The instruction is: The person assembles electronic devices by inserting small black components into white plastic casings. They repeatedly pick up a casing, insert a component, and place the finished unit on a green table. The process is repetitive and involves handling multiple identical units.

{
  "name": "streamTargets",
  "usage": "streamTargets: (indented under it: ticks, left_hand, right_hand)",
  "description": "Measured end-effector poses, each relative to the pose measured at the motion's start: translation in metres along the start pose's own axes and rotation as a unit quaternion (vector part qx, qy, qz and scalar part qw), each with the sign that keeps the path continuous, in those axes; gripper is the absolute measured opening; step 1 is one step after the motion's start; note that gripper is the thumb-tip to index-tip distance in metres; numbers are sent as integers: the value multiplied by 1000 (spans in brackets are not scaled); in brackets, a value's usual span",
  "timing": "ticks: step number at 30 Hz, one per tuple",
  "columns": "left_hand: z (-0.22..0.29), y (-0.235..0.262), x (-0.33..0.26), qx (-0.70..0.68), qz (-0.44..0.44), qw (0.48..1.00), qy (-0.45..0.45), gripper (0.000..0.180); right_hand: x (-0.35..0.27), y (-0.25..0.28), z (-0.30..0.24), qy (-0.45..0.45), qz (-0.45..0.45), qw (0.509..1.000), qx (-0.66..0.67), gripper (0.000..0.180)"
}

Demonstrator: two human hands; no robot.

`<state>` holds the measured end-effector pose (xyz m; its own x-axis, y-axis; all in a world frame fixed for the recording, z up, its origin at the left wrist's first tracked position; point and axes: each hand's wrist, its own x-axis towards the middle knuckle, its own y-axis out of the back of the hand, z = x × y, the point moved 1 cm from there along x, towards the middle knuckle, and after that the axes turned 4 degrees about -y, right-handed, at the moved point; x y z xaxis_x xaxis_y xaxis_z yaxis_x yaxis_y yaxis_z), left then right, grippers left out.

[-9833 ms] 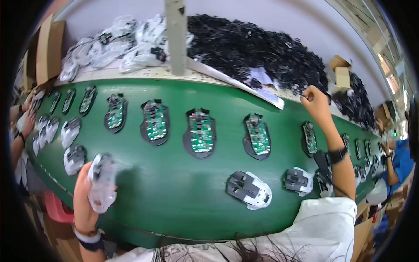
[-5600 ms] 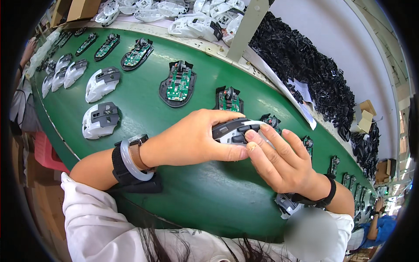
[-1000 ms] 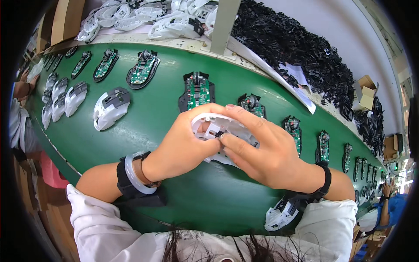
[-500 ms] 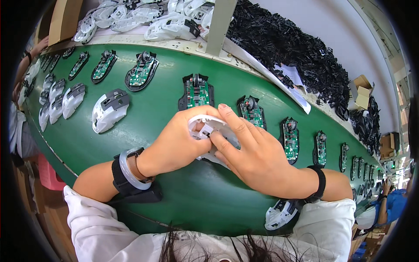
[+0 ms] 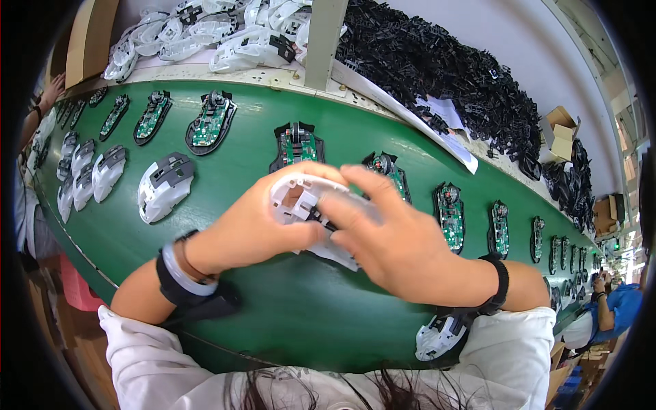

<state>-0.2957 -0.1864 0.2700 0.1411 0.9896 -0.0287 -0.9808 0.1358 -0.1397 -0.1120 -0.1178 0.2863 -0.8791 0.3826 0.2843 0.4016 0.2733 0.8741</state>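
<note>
A white computer-mouse top shell (image 5: pixel 290 188) is tilted up in my left hand (image 5: pixel 249 222), its hollow inside showing. The left fingers wrap its far rim while the thumb lies across the near side. Inside the shell a small dark piece (image 5: pixel 313 214) shows beside a white inner frame. My right hand (image 5: pixel 403 246) is over the shell's right side, its fingers smeared by motion; whether they pinch anything is hidden. Just beyond my hands stand two mouse bases with green circuit boards, one behind the left hand (image 5: pixel 297 142) and one behind the right (image 5: pixel 388 167).
More circuit-board bases (image 5: pixel 212 123) run in a curved row along the green belt (image 5: pixel 273 321). Finished-looking white-and-grey shells (image 5: pixel 166 186) lie left; another (image 5: pixel 437 338) sits by my right forearm. Beyond stand heaps of white shells (image 5: pixel 253 48) and small black parts (image 5: pixel 437 61), and a post (image 5: pixel 321 48).
My left hand and the shell have shifted slightly left, and the shell's inside faces me more. The right fingers have pulled back a little from inside it. A dark piece now shows there.
</note>
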Motion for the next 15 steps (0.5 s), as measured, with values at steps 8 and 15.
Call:
streamTargets:
  ticks: [8,15]
  left_hand:
    - [6,-3,-7,-129,48,990,31,68]
    - [13,-4,-8,369,88,922,-75,65]
  right_hand:
    - [20,17,48,-33,76,988,131,24]
    - [15,23,224,-272,37,958,-84,32]
